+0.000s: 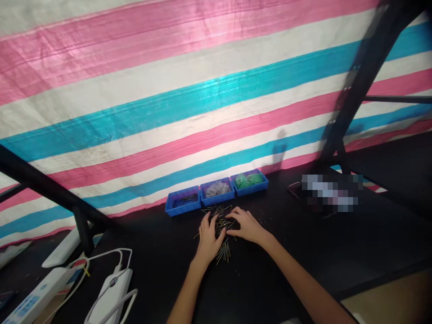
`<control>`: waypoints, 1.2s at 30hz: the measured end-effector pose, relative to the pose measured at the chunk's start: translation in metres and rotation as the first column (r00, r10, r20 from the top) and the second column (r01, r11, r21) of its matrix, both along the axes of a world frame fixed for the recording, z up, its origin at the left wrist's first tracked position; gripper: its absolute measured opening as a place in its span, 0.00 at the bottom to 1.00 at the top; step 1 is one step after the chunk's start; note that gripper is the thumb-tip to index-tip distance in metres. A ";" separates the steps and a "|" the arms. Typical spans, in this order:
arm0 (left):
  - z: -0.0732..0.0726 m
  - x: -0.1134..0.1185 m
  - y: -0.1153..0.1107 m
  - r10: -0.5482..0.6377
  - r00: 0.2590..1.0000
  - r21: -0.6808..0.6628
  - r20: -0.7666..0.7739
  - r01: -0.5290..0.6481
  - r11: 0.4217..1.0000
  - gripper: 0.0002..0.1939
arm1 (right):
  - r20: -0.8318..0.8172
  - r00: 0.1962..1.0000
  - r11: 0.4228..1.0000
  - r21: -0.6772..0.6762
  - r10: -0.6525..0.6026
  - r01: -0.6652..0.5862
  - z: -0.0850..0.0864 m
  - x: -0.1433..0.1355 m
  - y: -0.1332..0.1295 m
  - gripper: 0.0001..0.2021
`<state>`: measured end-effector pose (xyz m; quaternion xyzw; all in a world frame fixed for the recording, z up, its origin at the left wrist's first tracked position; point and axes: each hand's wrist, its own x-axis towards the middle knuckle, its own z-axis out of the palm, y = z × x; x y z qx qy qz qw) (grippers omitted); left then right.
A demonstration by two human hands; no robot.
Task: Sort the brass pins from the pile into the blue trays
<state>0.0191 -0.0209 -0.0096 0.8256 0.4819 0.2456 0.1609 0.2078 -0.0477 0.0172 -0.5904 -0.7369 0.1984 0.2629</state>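
A loose pile of thin dark and brass-coloured pins (223,253) lies on the black table, spread between and around my hands. My left hand (208,238) rests at the pile's left side, fingers apart and curved over the pins. From the right, my right hand (247,226) reaches to the pile with its thumb and fingers apart, touching or just above the pins. Behind the pile stand three blue trays in a row: the left tray (183,207) has some dark pins, the middle one holds clear plastic pieces (217,188), the right one green pieces (249,180).
A white power bank (111,297) with white cables lies at the front left, near a white power strip (40,292). A blurred-out item (330,193) is on the table (337,247) at right. Black frame bars (361,81) stand before a striped sheet (189,103).
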 end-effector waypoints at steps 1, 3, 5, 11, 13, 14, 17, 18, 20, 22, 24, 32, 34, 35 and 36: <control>0.001 0.001 0.000 -0.003 1.000 0.005 0.009 0.003 1.000 0.25 | -0.008 1.000 1.000 0.004 0.011 -0.011 0.001 -0.001 0.000 0.18; 0.001 0.002 -0.001 0.002 1.000 0.022 0.022 -0.003 1.000 0.24 | -0.018 0.999 0.999 0.007 0.035 -0.035 0.002 -0.002 0.000 0.13; 0.002 0.003 -0.003 0.013 1.000 0.046 0.020 -0.014 0.999 0.23 | -0.022 0.999 0.999 0.014 0.047 -0.047 0.003 -0.003 0.000 0.10; 0.008 0.006 -0.008 0.003 1.000 0.132 0.007 -0.003 0.991 0.21 | -0.025 0.999 0.999 0.036 0.025 -0.024 -0.001 -0.006 0.003 0.05; 0.010 0.006 -0.010 0.001 1.000 0.141 -0.002 -0.001 0.990 0.21 | -0.018 1.000 0.999 0.038 0.014 -0.013 -0.003 -0.006 0.004 0.04; 0.011 0.007 -0.010 0.002 1.000 0.143 -0.008 -0.001 0.990 0.21 | -0.015 1.000 0.999 0.040 0.011 -0.010 -0.003 -0.007 0.004 0.04; 0.014 0.008 -0.011 -0.001 1.000 0.156 -0.021 0.004 0.988 0.20 | 0.000 1.000 0.999 0.045 0.007 -0.007 -0.003 -0.007 0.004 0.03; 0.014 0.008 -0.011 -0.003 1.000 0.161 -0.022 0.006 0.987 0.20 | 0.010 1.000 0.999 0.050 0.005 -0.006 -0.004 -0.007 0.004 0.03; 0.016 0.009 -0.012 -0.006 1.000 0.165 -0.024 0.010 0.986 0.20 | 0.030 1.000 0.998 0.063 0.000 -0.002 -0.004 -0.007 0.004 0.03; 0.017 0.009 -0.012 -0.011 0.999 0.165 -0.030 0.016 0.986 0.20 | 0.047 0.999 0.997 0.078 -0.006 0.003 -0.005 -0.007 0.004 0.04; 0.019 0.009 -0.012 -0.014 0.999 0.164 -0.033 0.019 0.986 0.19 | 0.059 0.998 0.996 0.094 -0.014 0.008 -0.005 -0.006 0.005 0.05; 0.026 0.010 -0.015 -0.045 0.999 0.141 -0.017 0.047 0.989 0.16 | -0.035 0.995 0.988 0.121 -0.097 0.101 0.000 -0.007 0.006 0.10; 0.026 0.010 -0.015 -0.053 0.999 0.141 -0.007 0.054 0.989 0.16 | -0.065 0.993 0.987 0.123 -0.096 0.104 0.000 -0.008 0.005 0.12; 0.026 0.010 -0.015 -0.054 0.999 0.142 -0.002 0.054 0.988 0.15 | -0.074 0.993 0.987 0.120 -0.095 0.104 0.000 -0.009 0.005 0.13; 0.025 0.009 -0.015 -0.055 0.998 0.144 0.002 0.054 0.988 0.15 | -0.078 0.992 0.988 0.115 -0.095 0.103 0.000 -0.009 0.005 0.13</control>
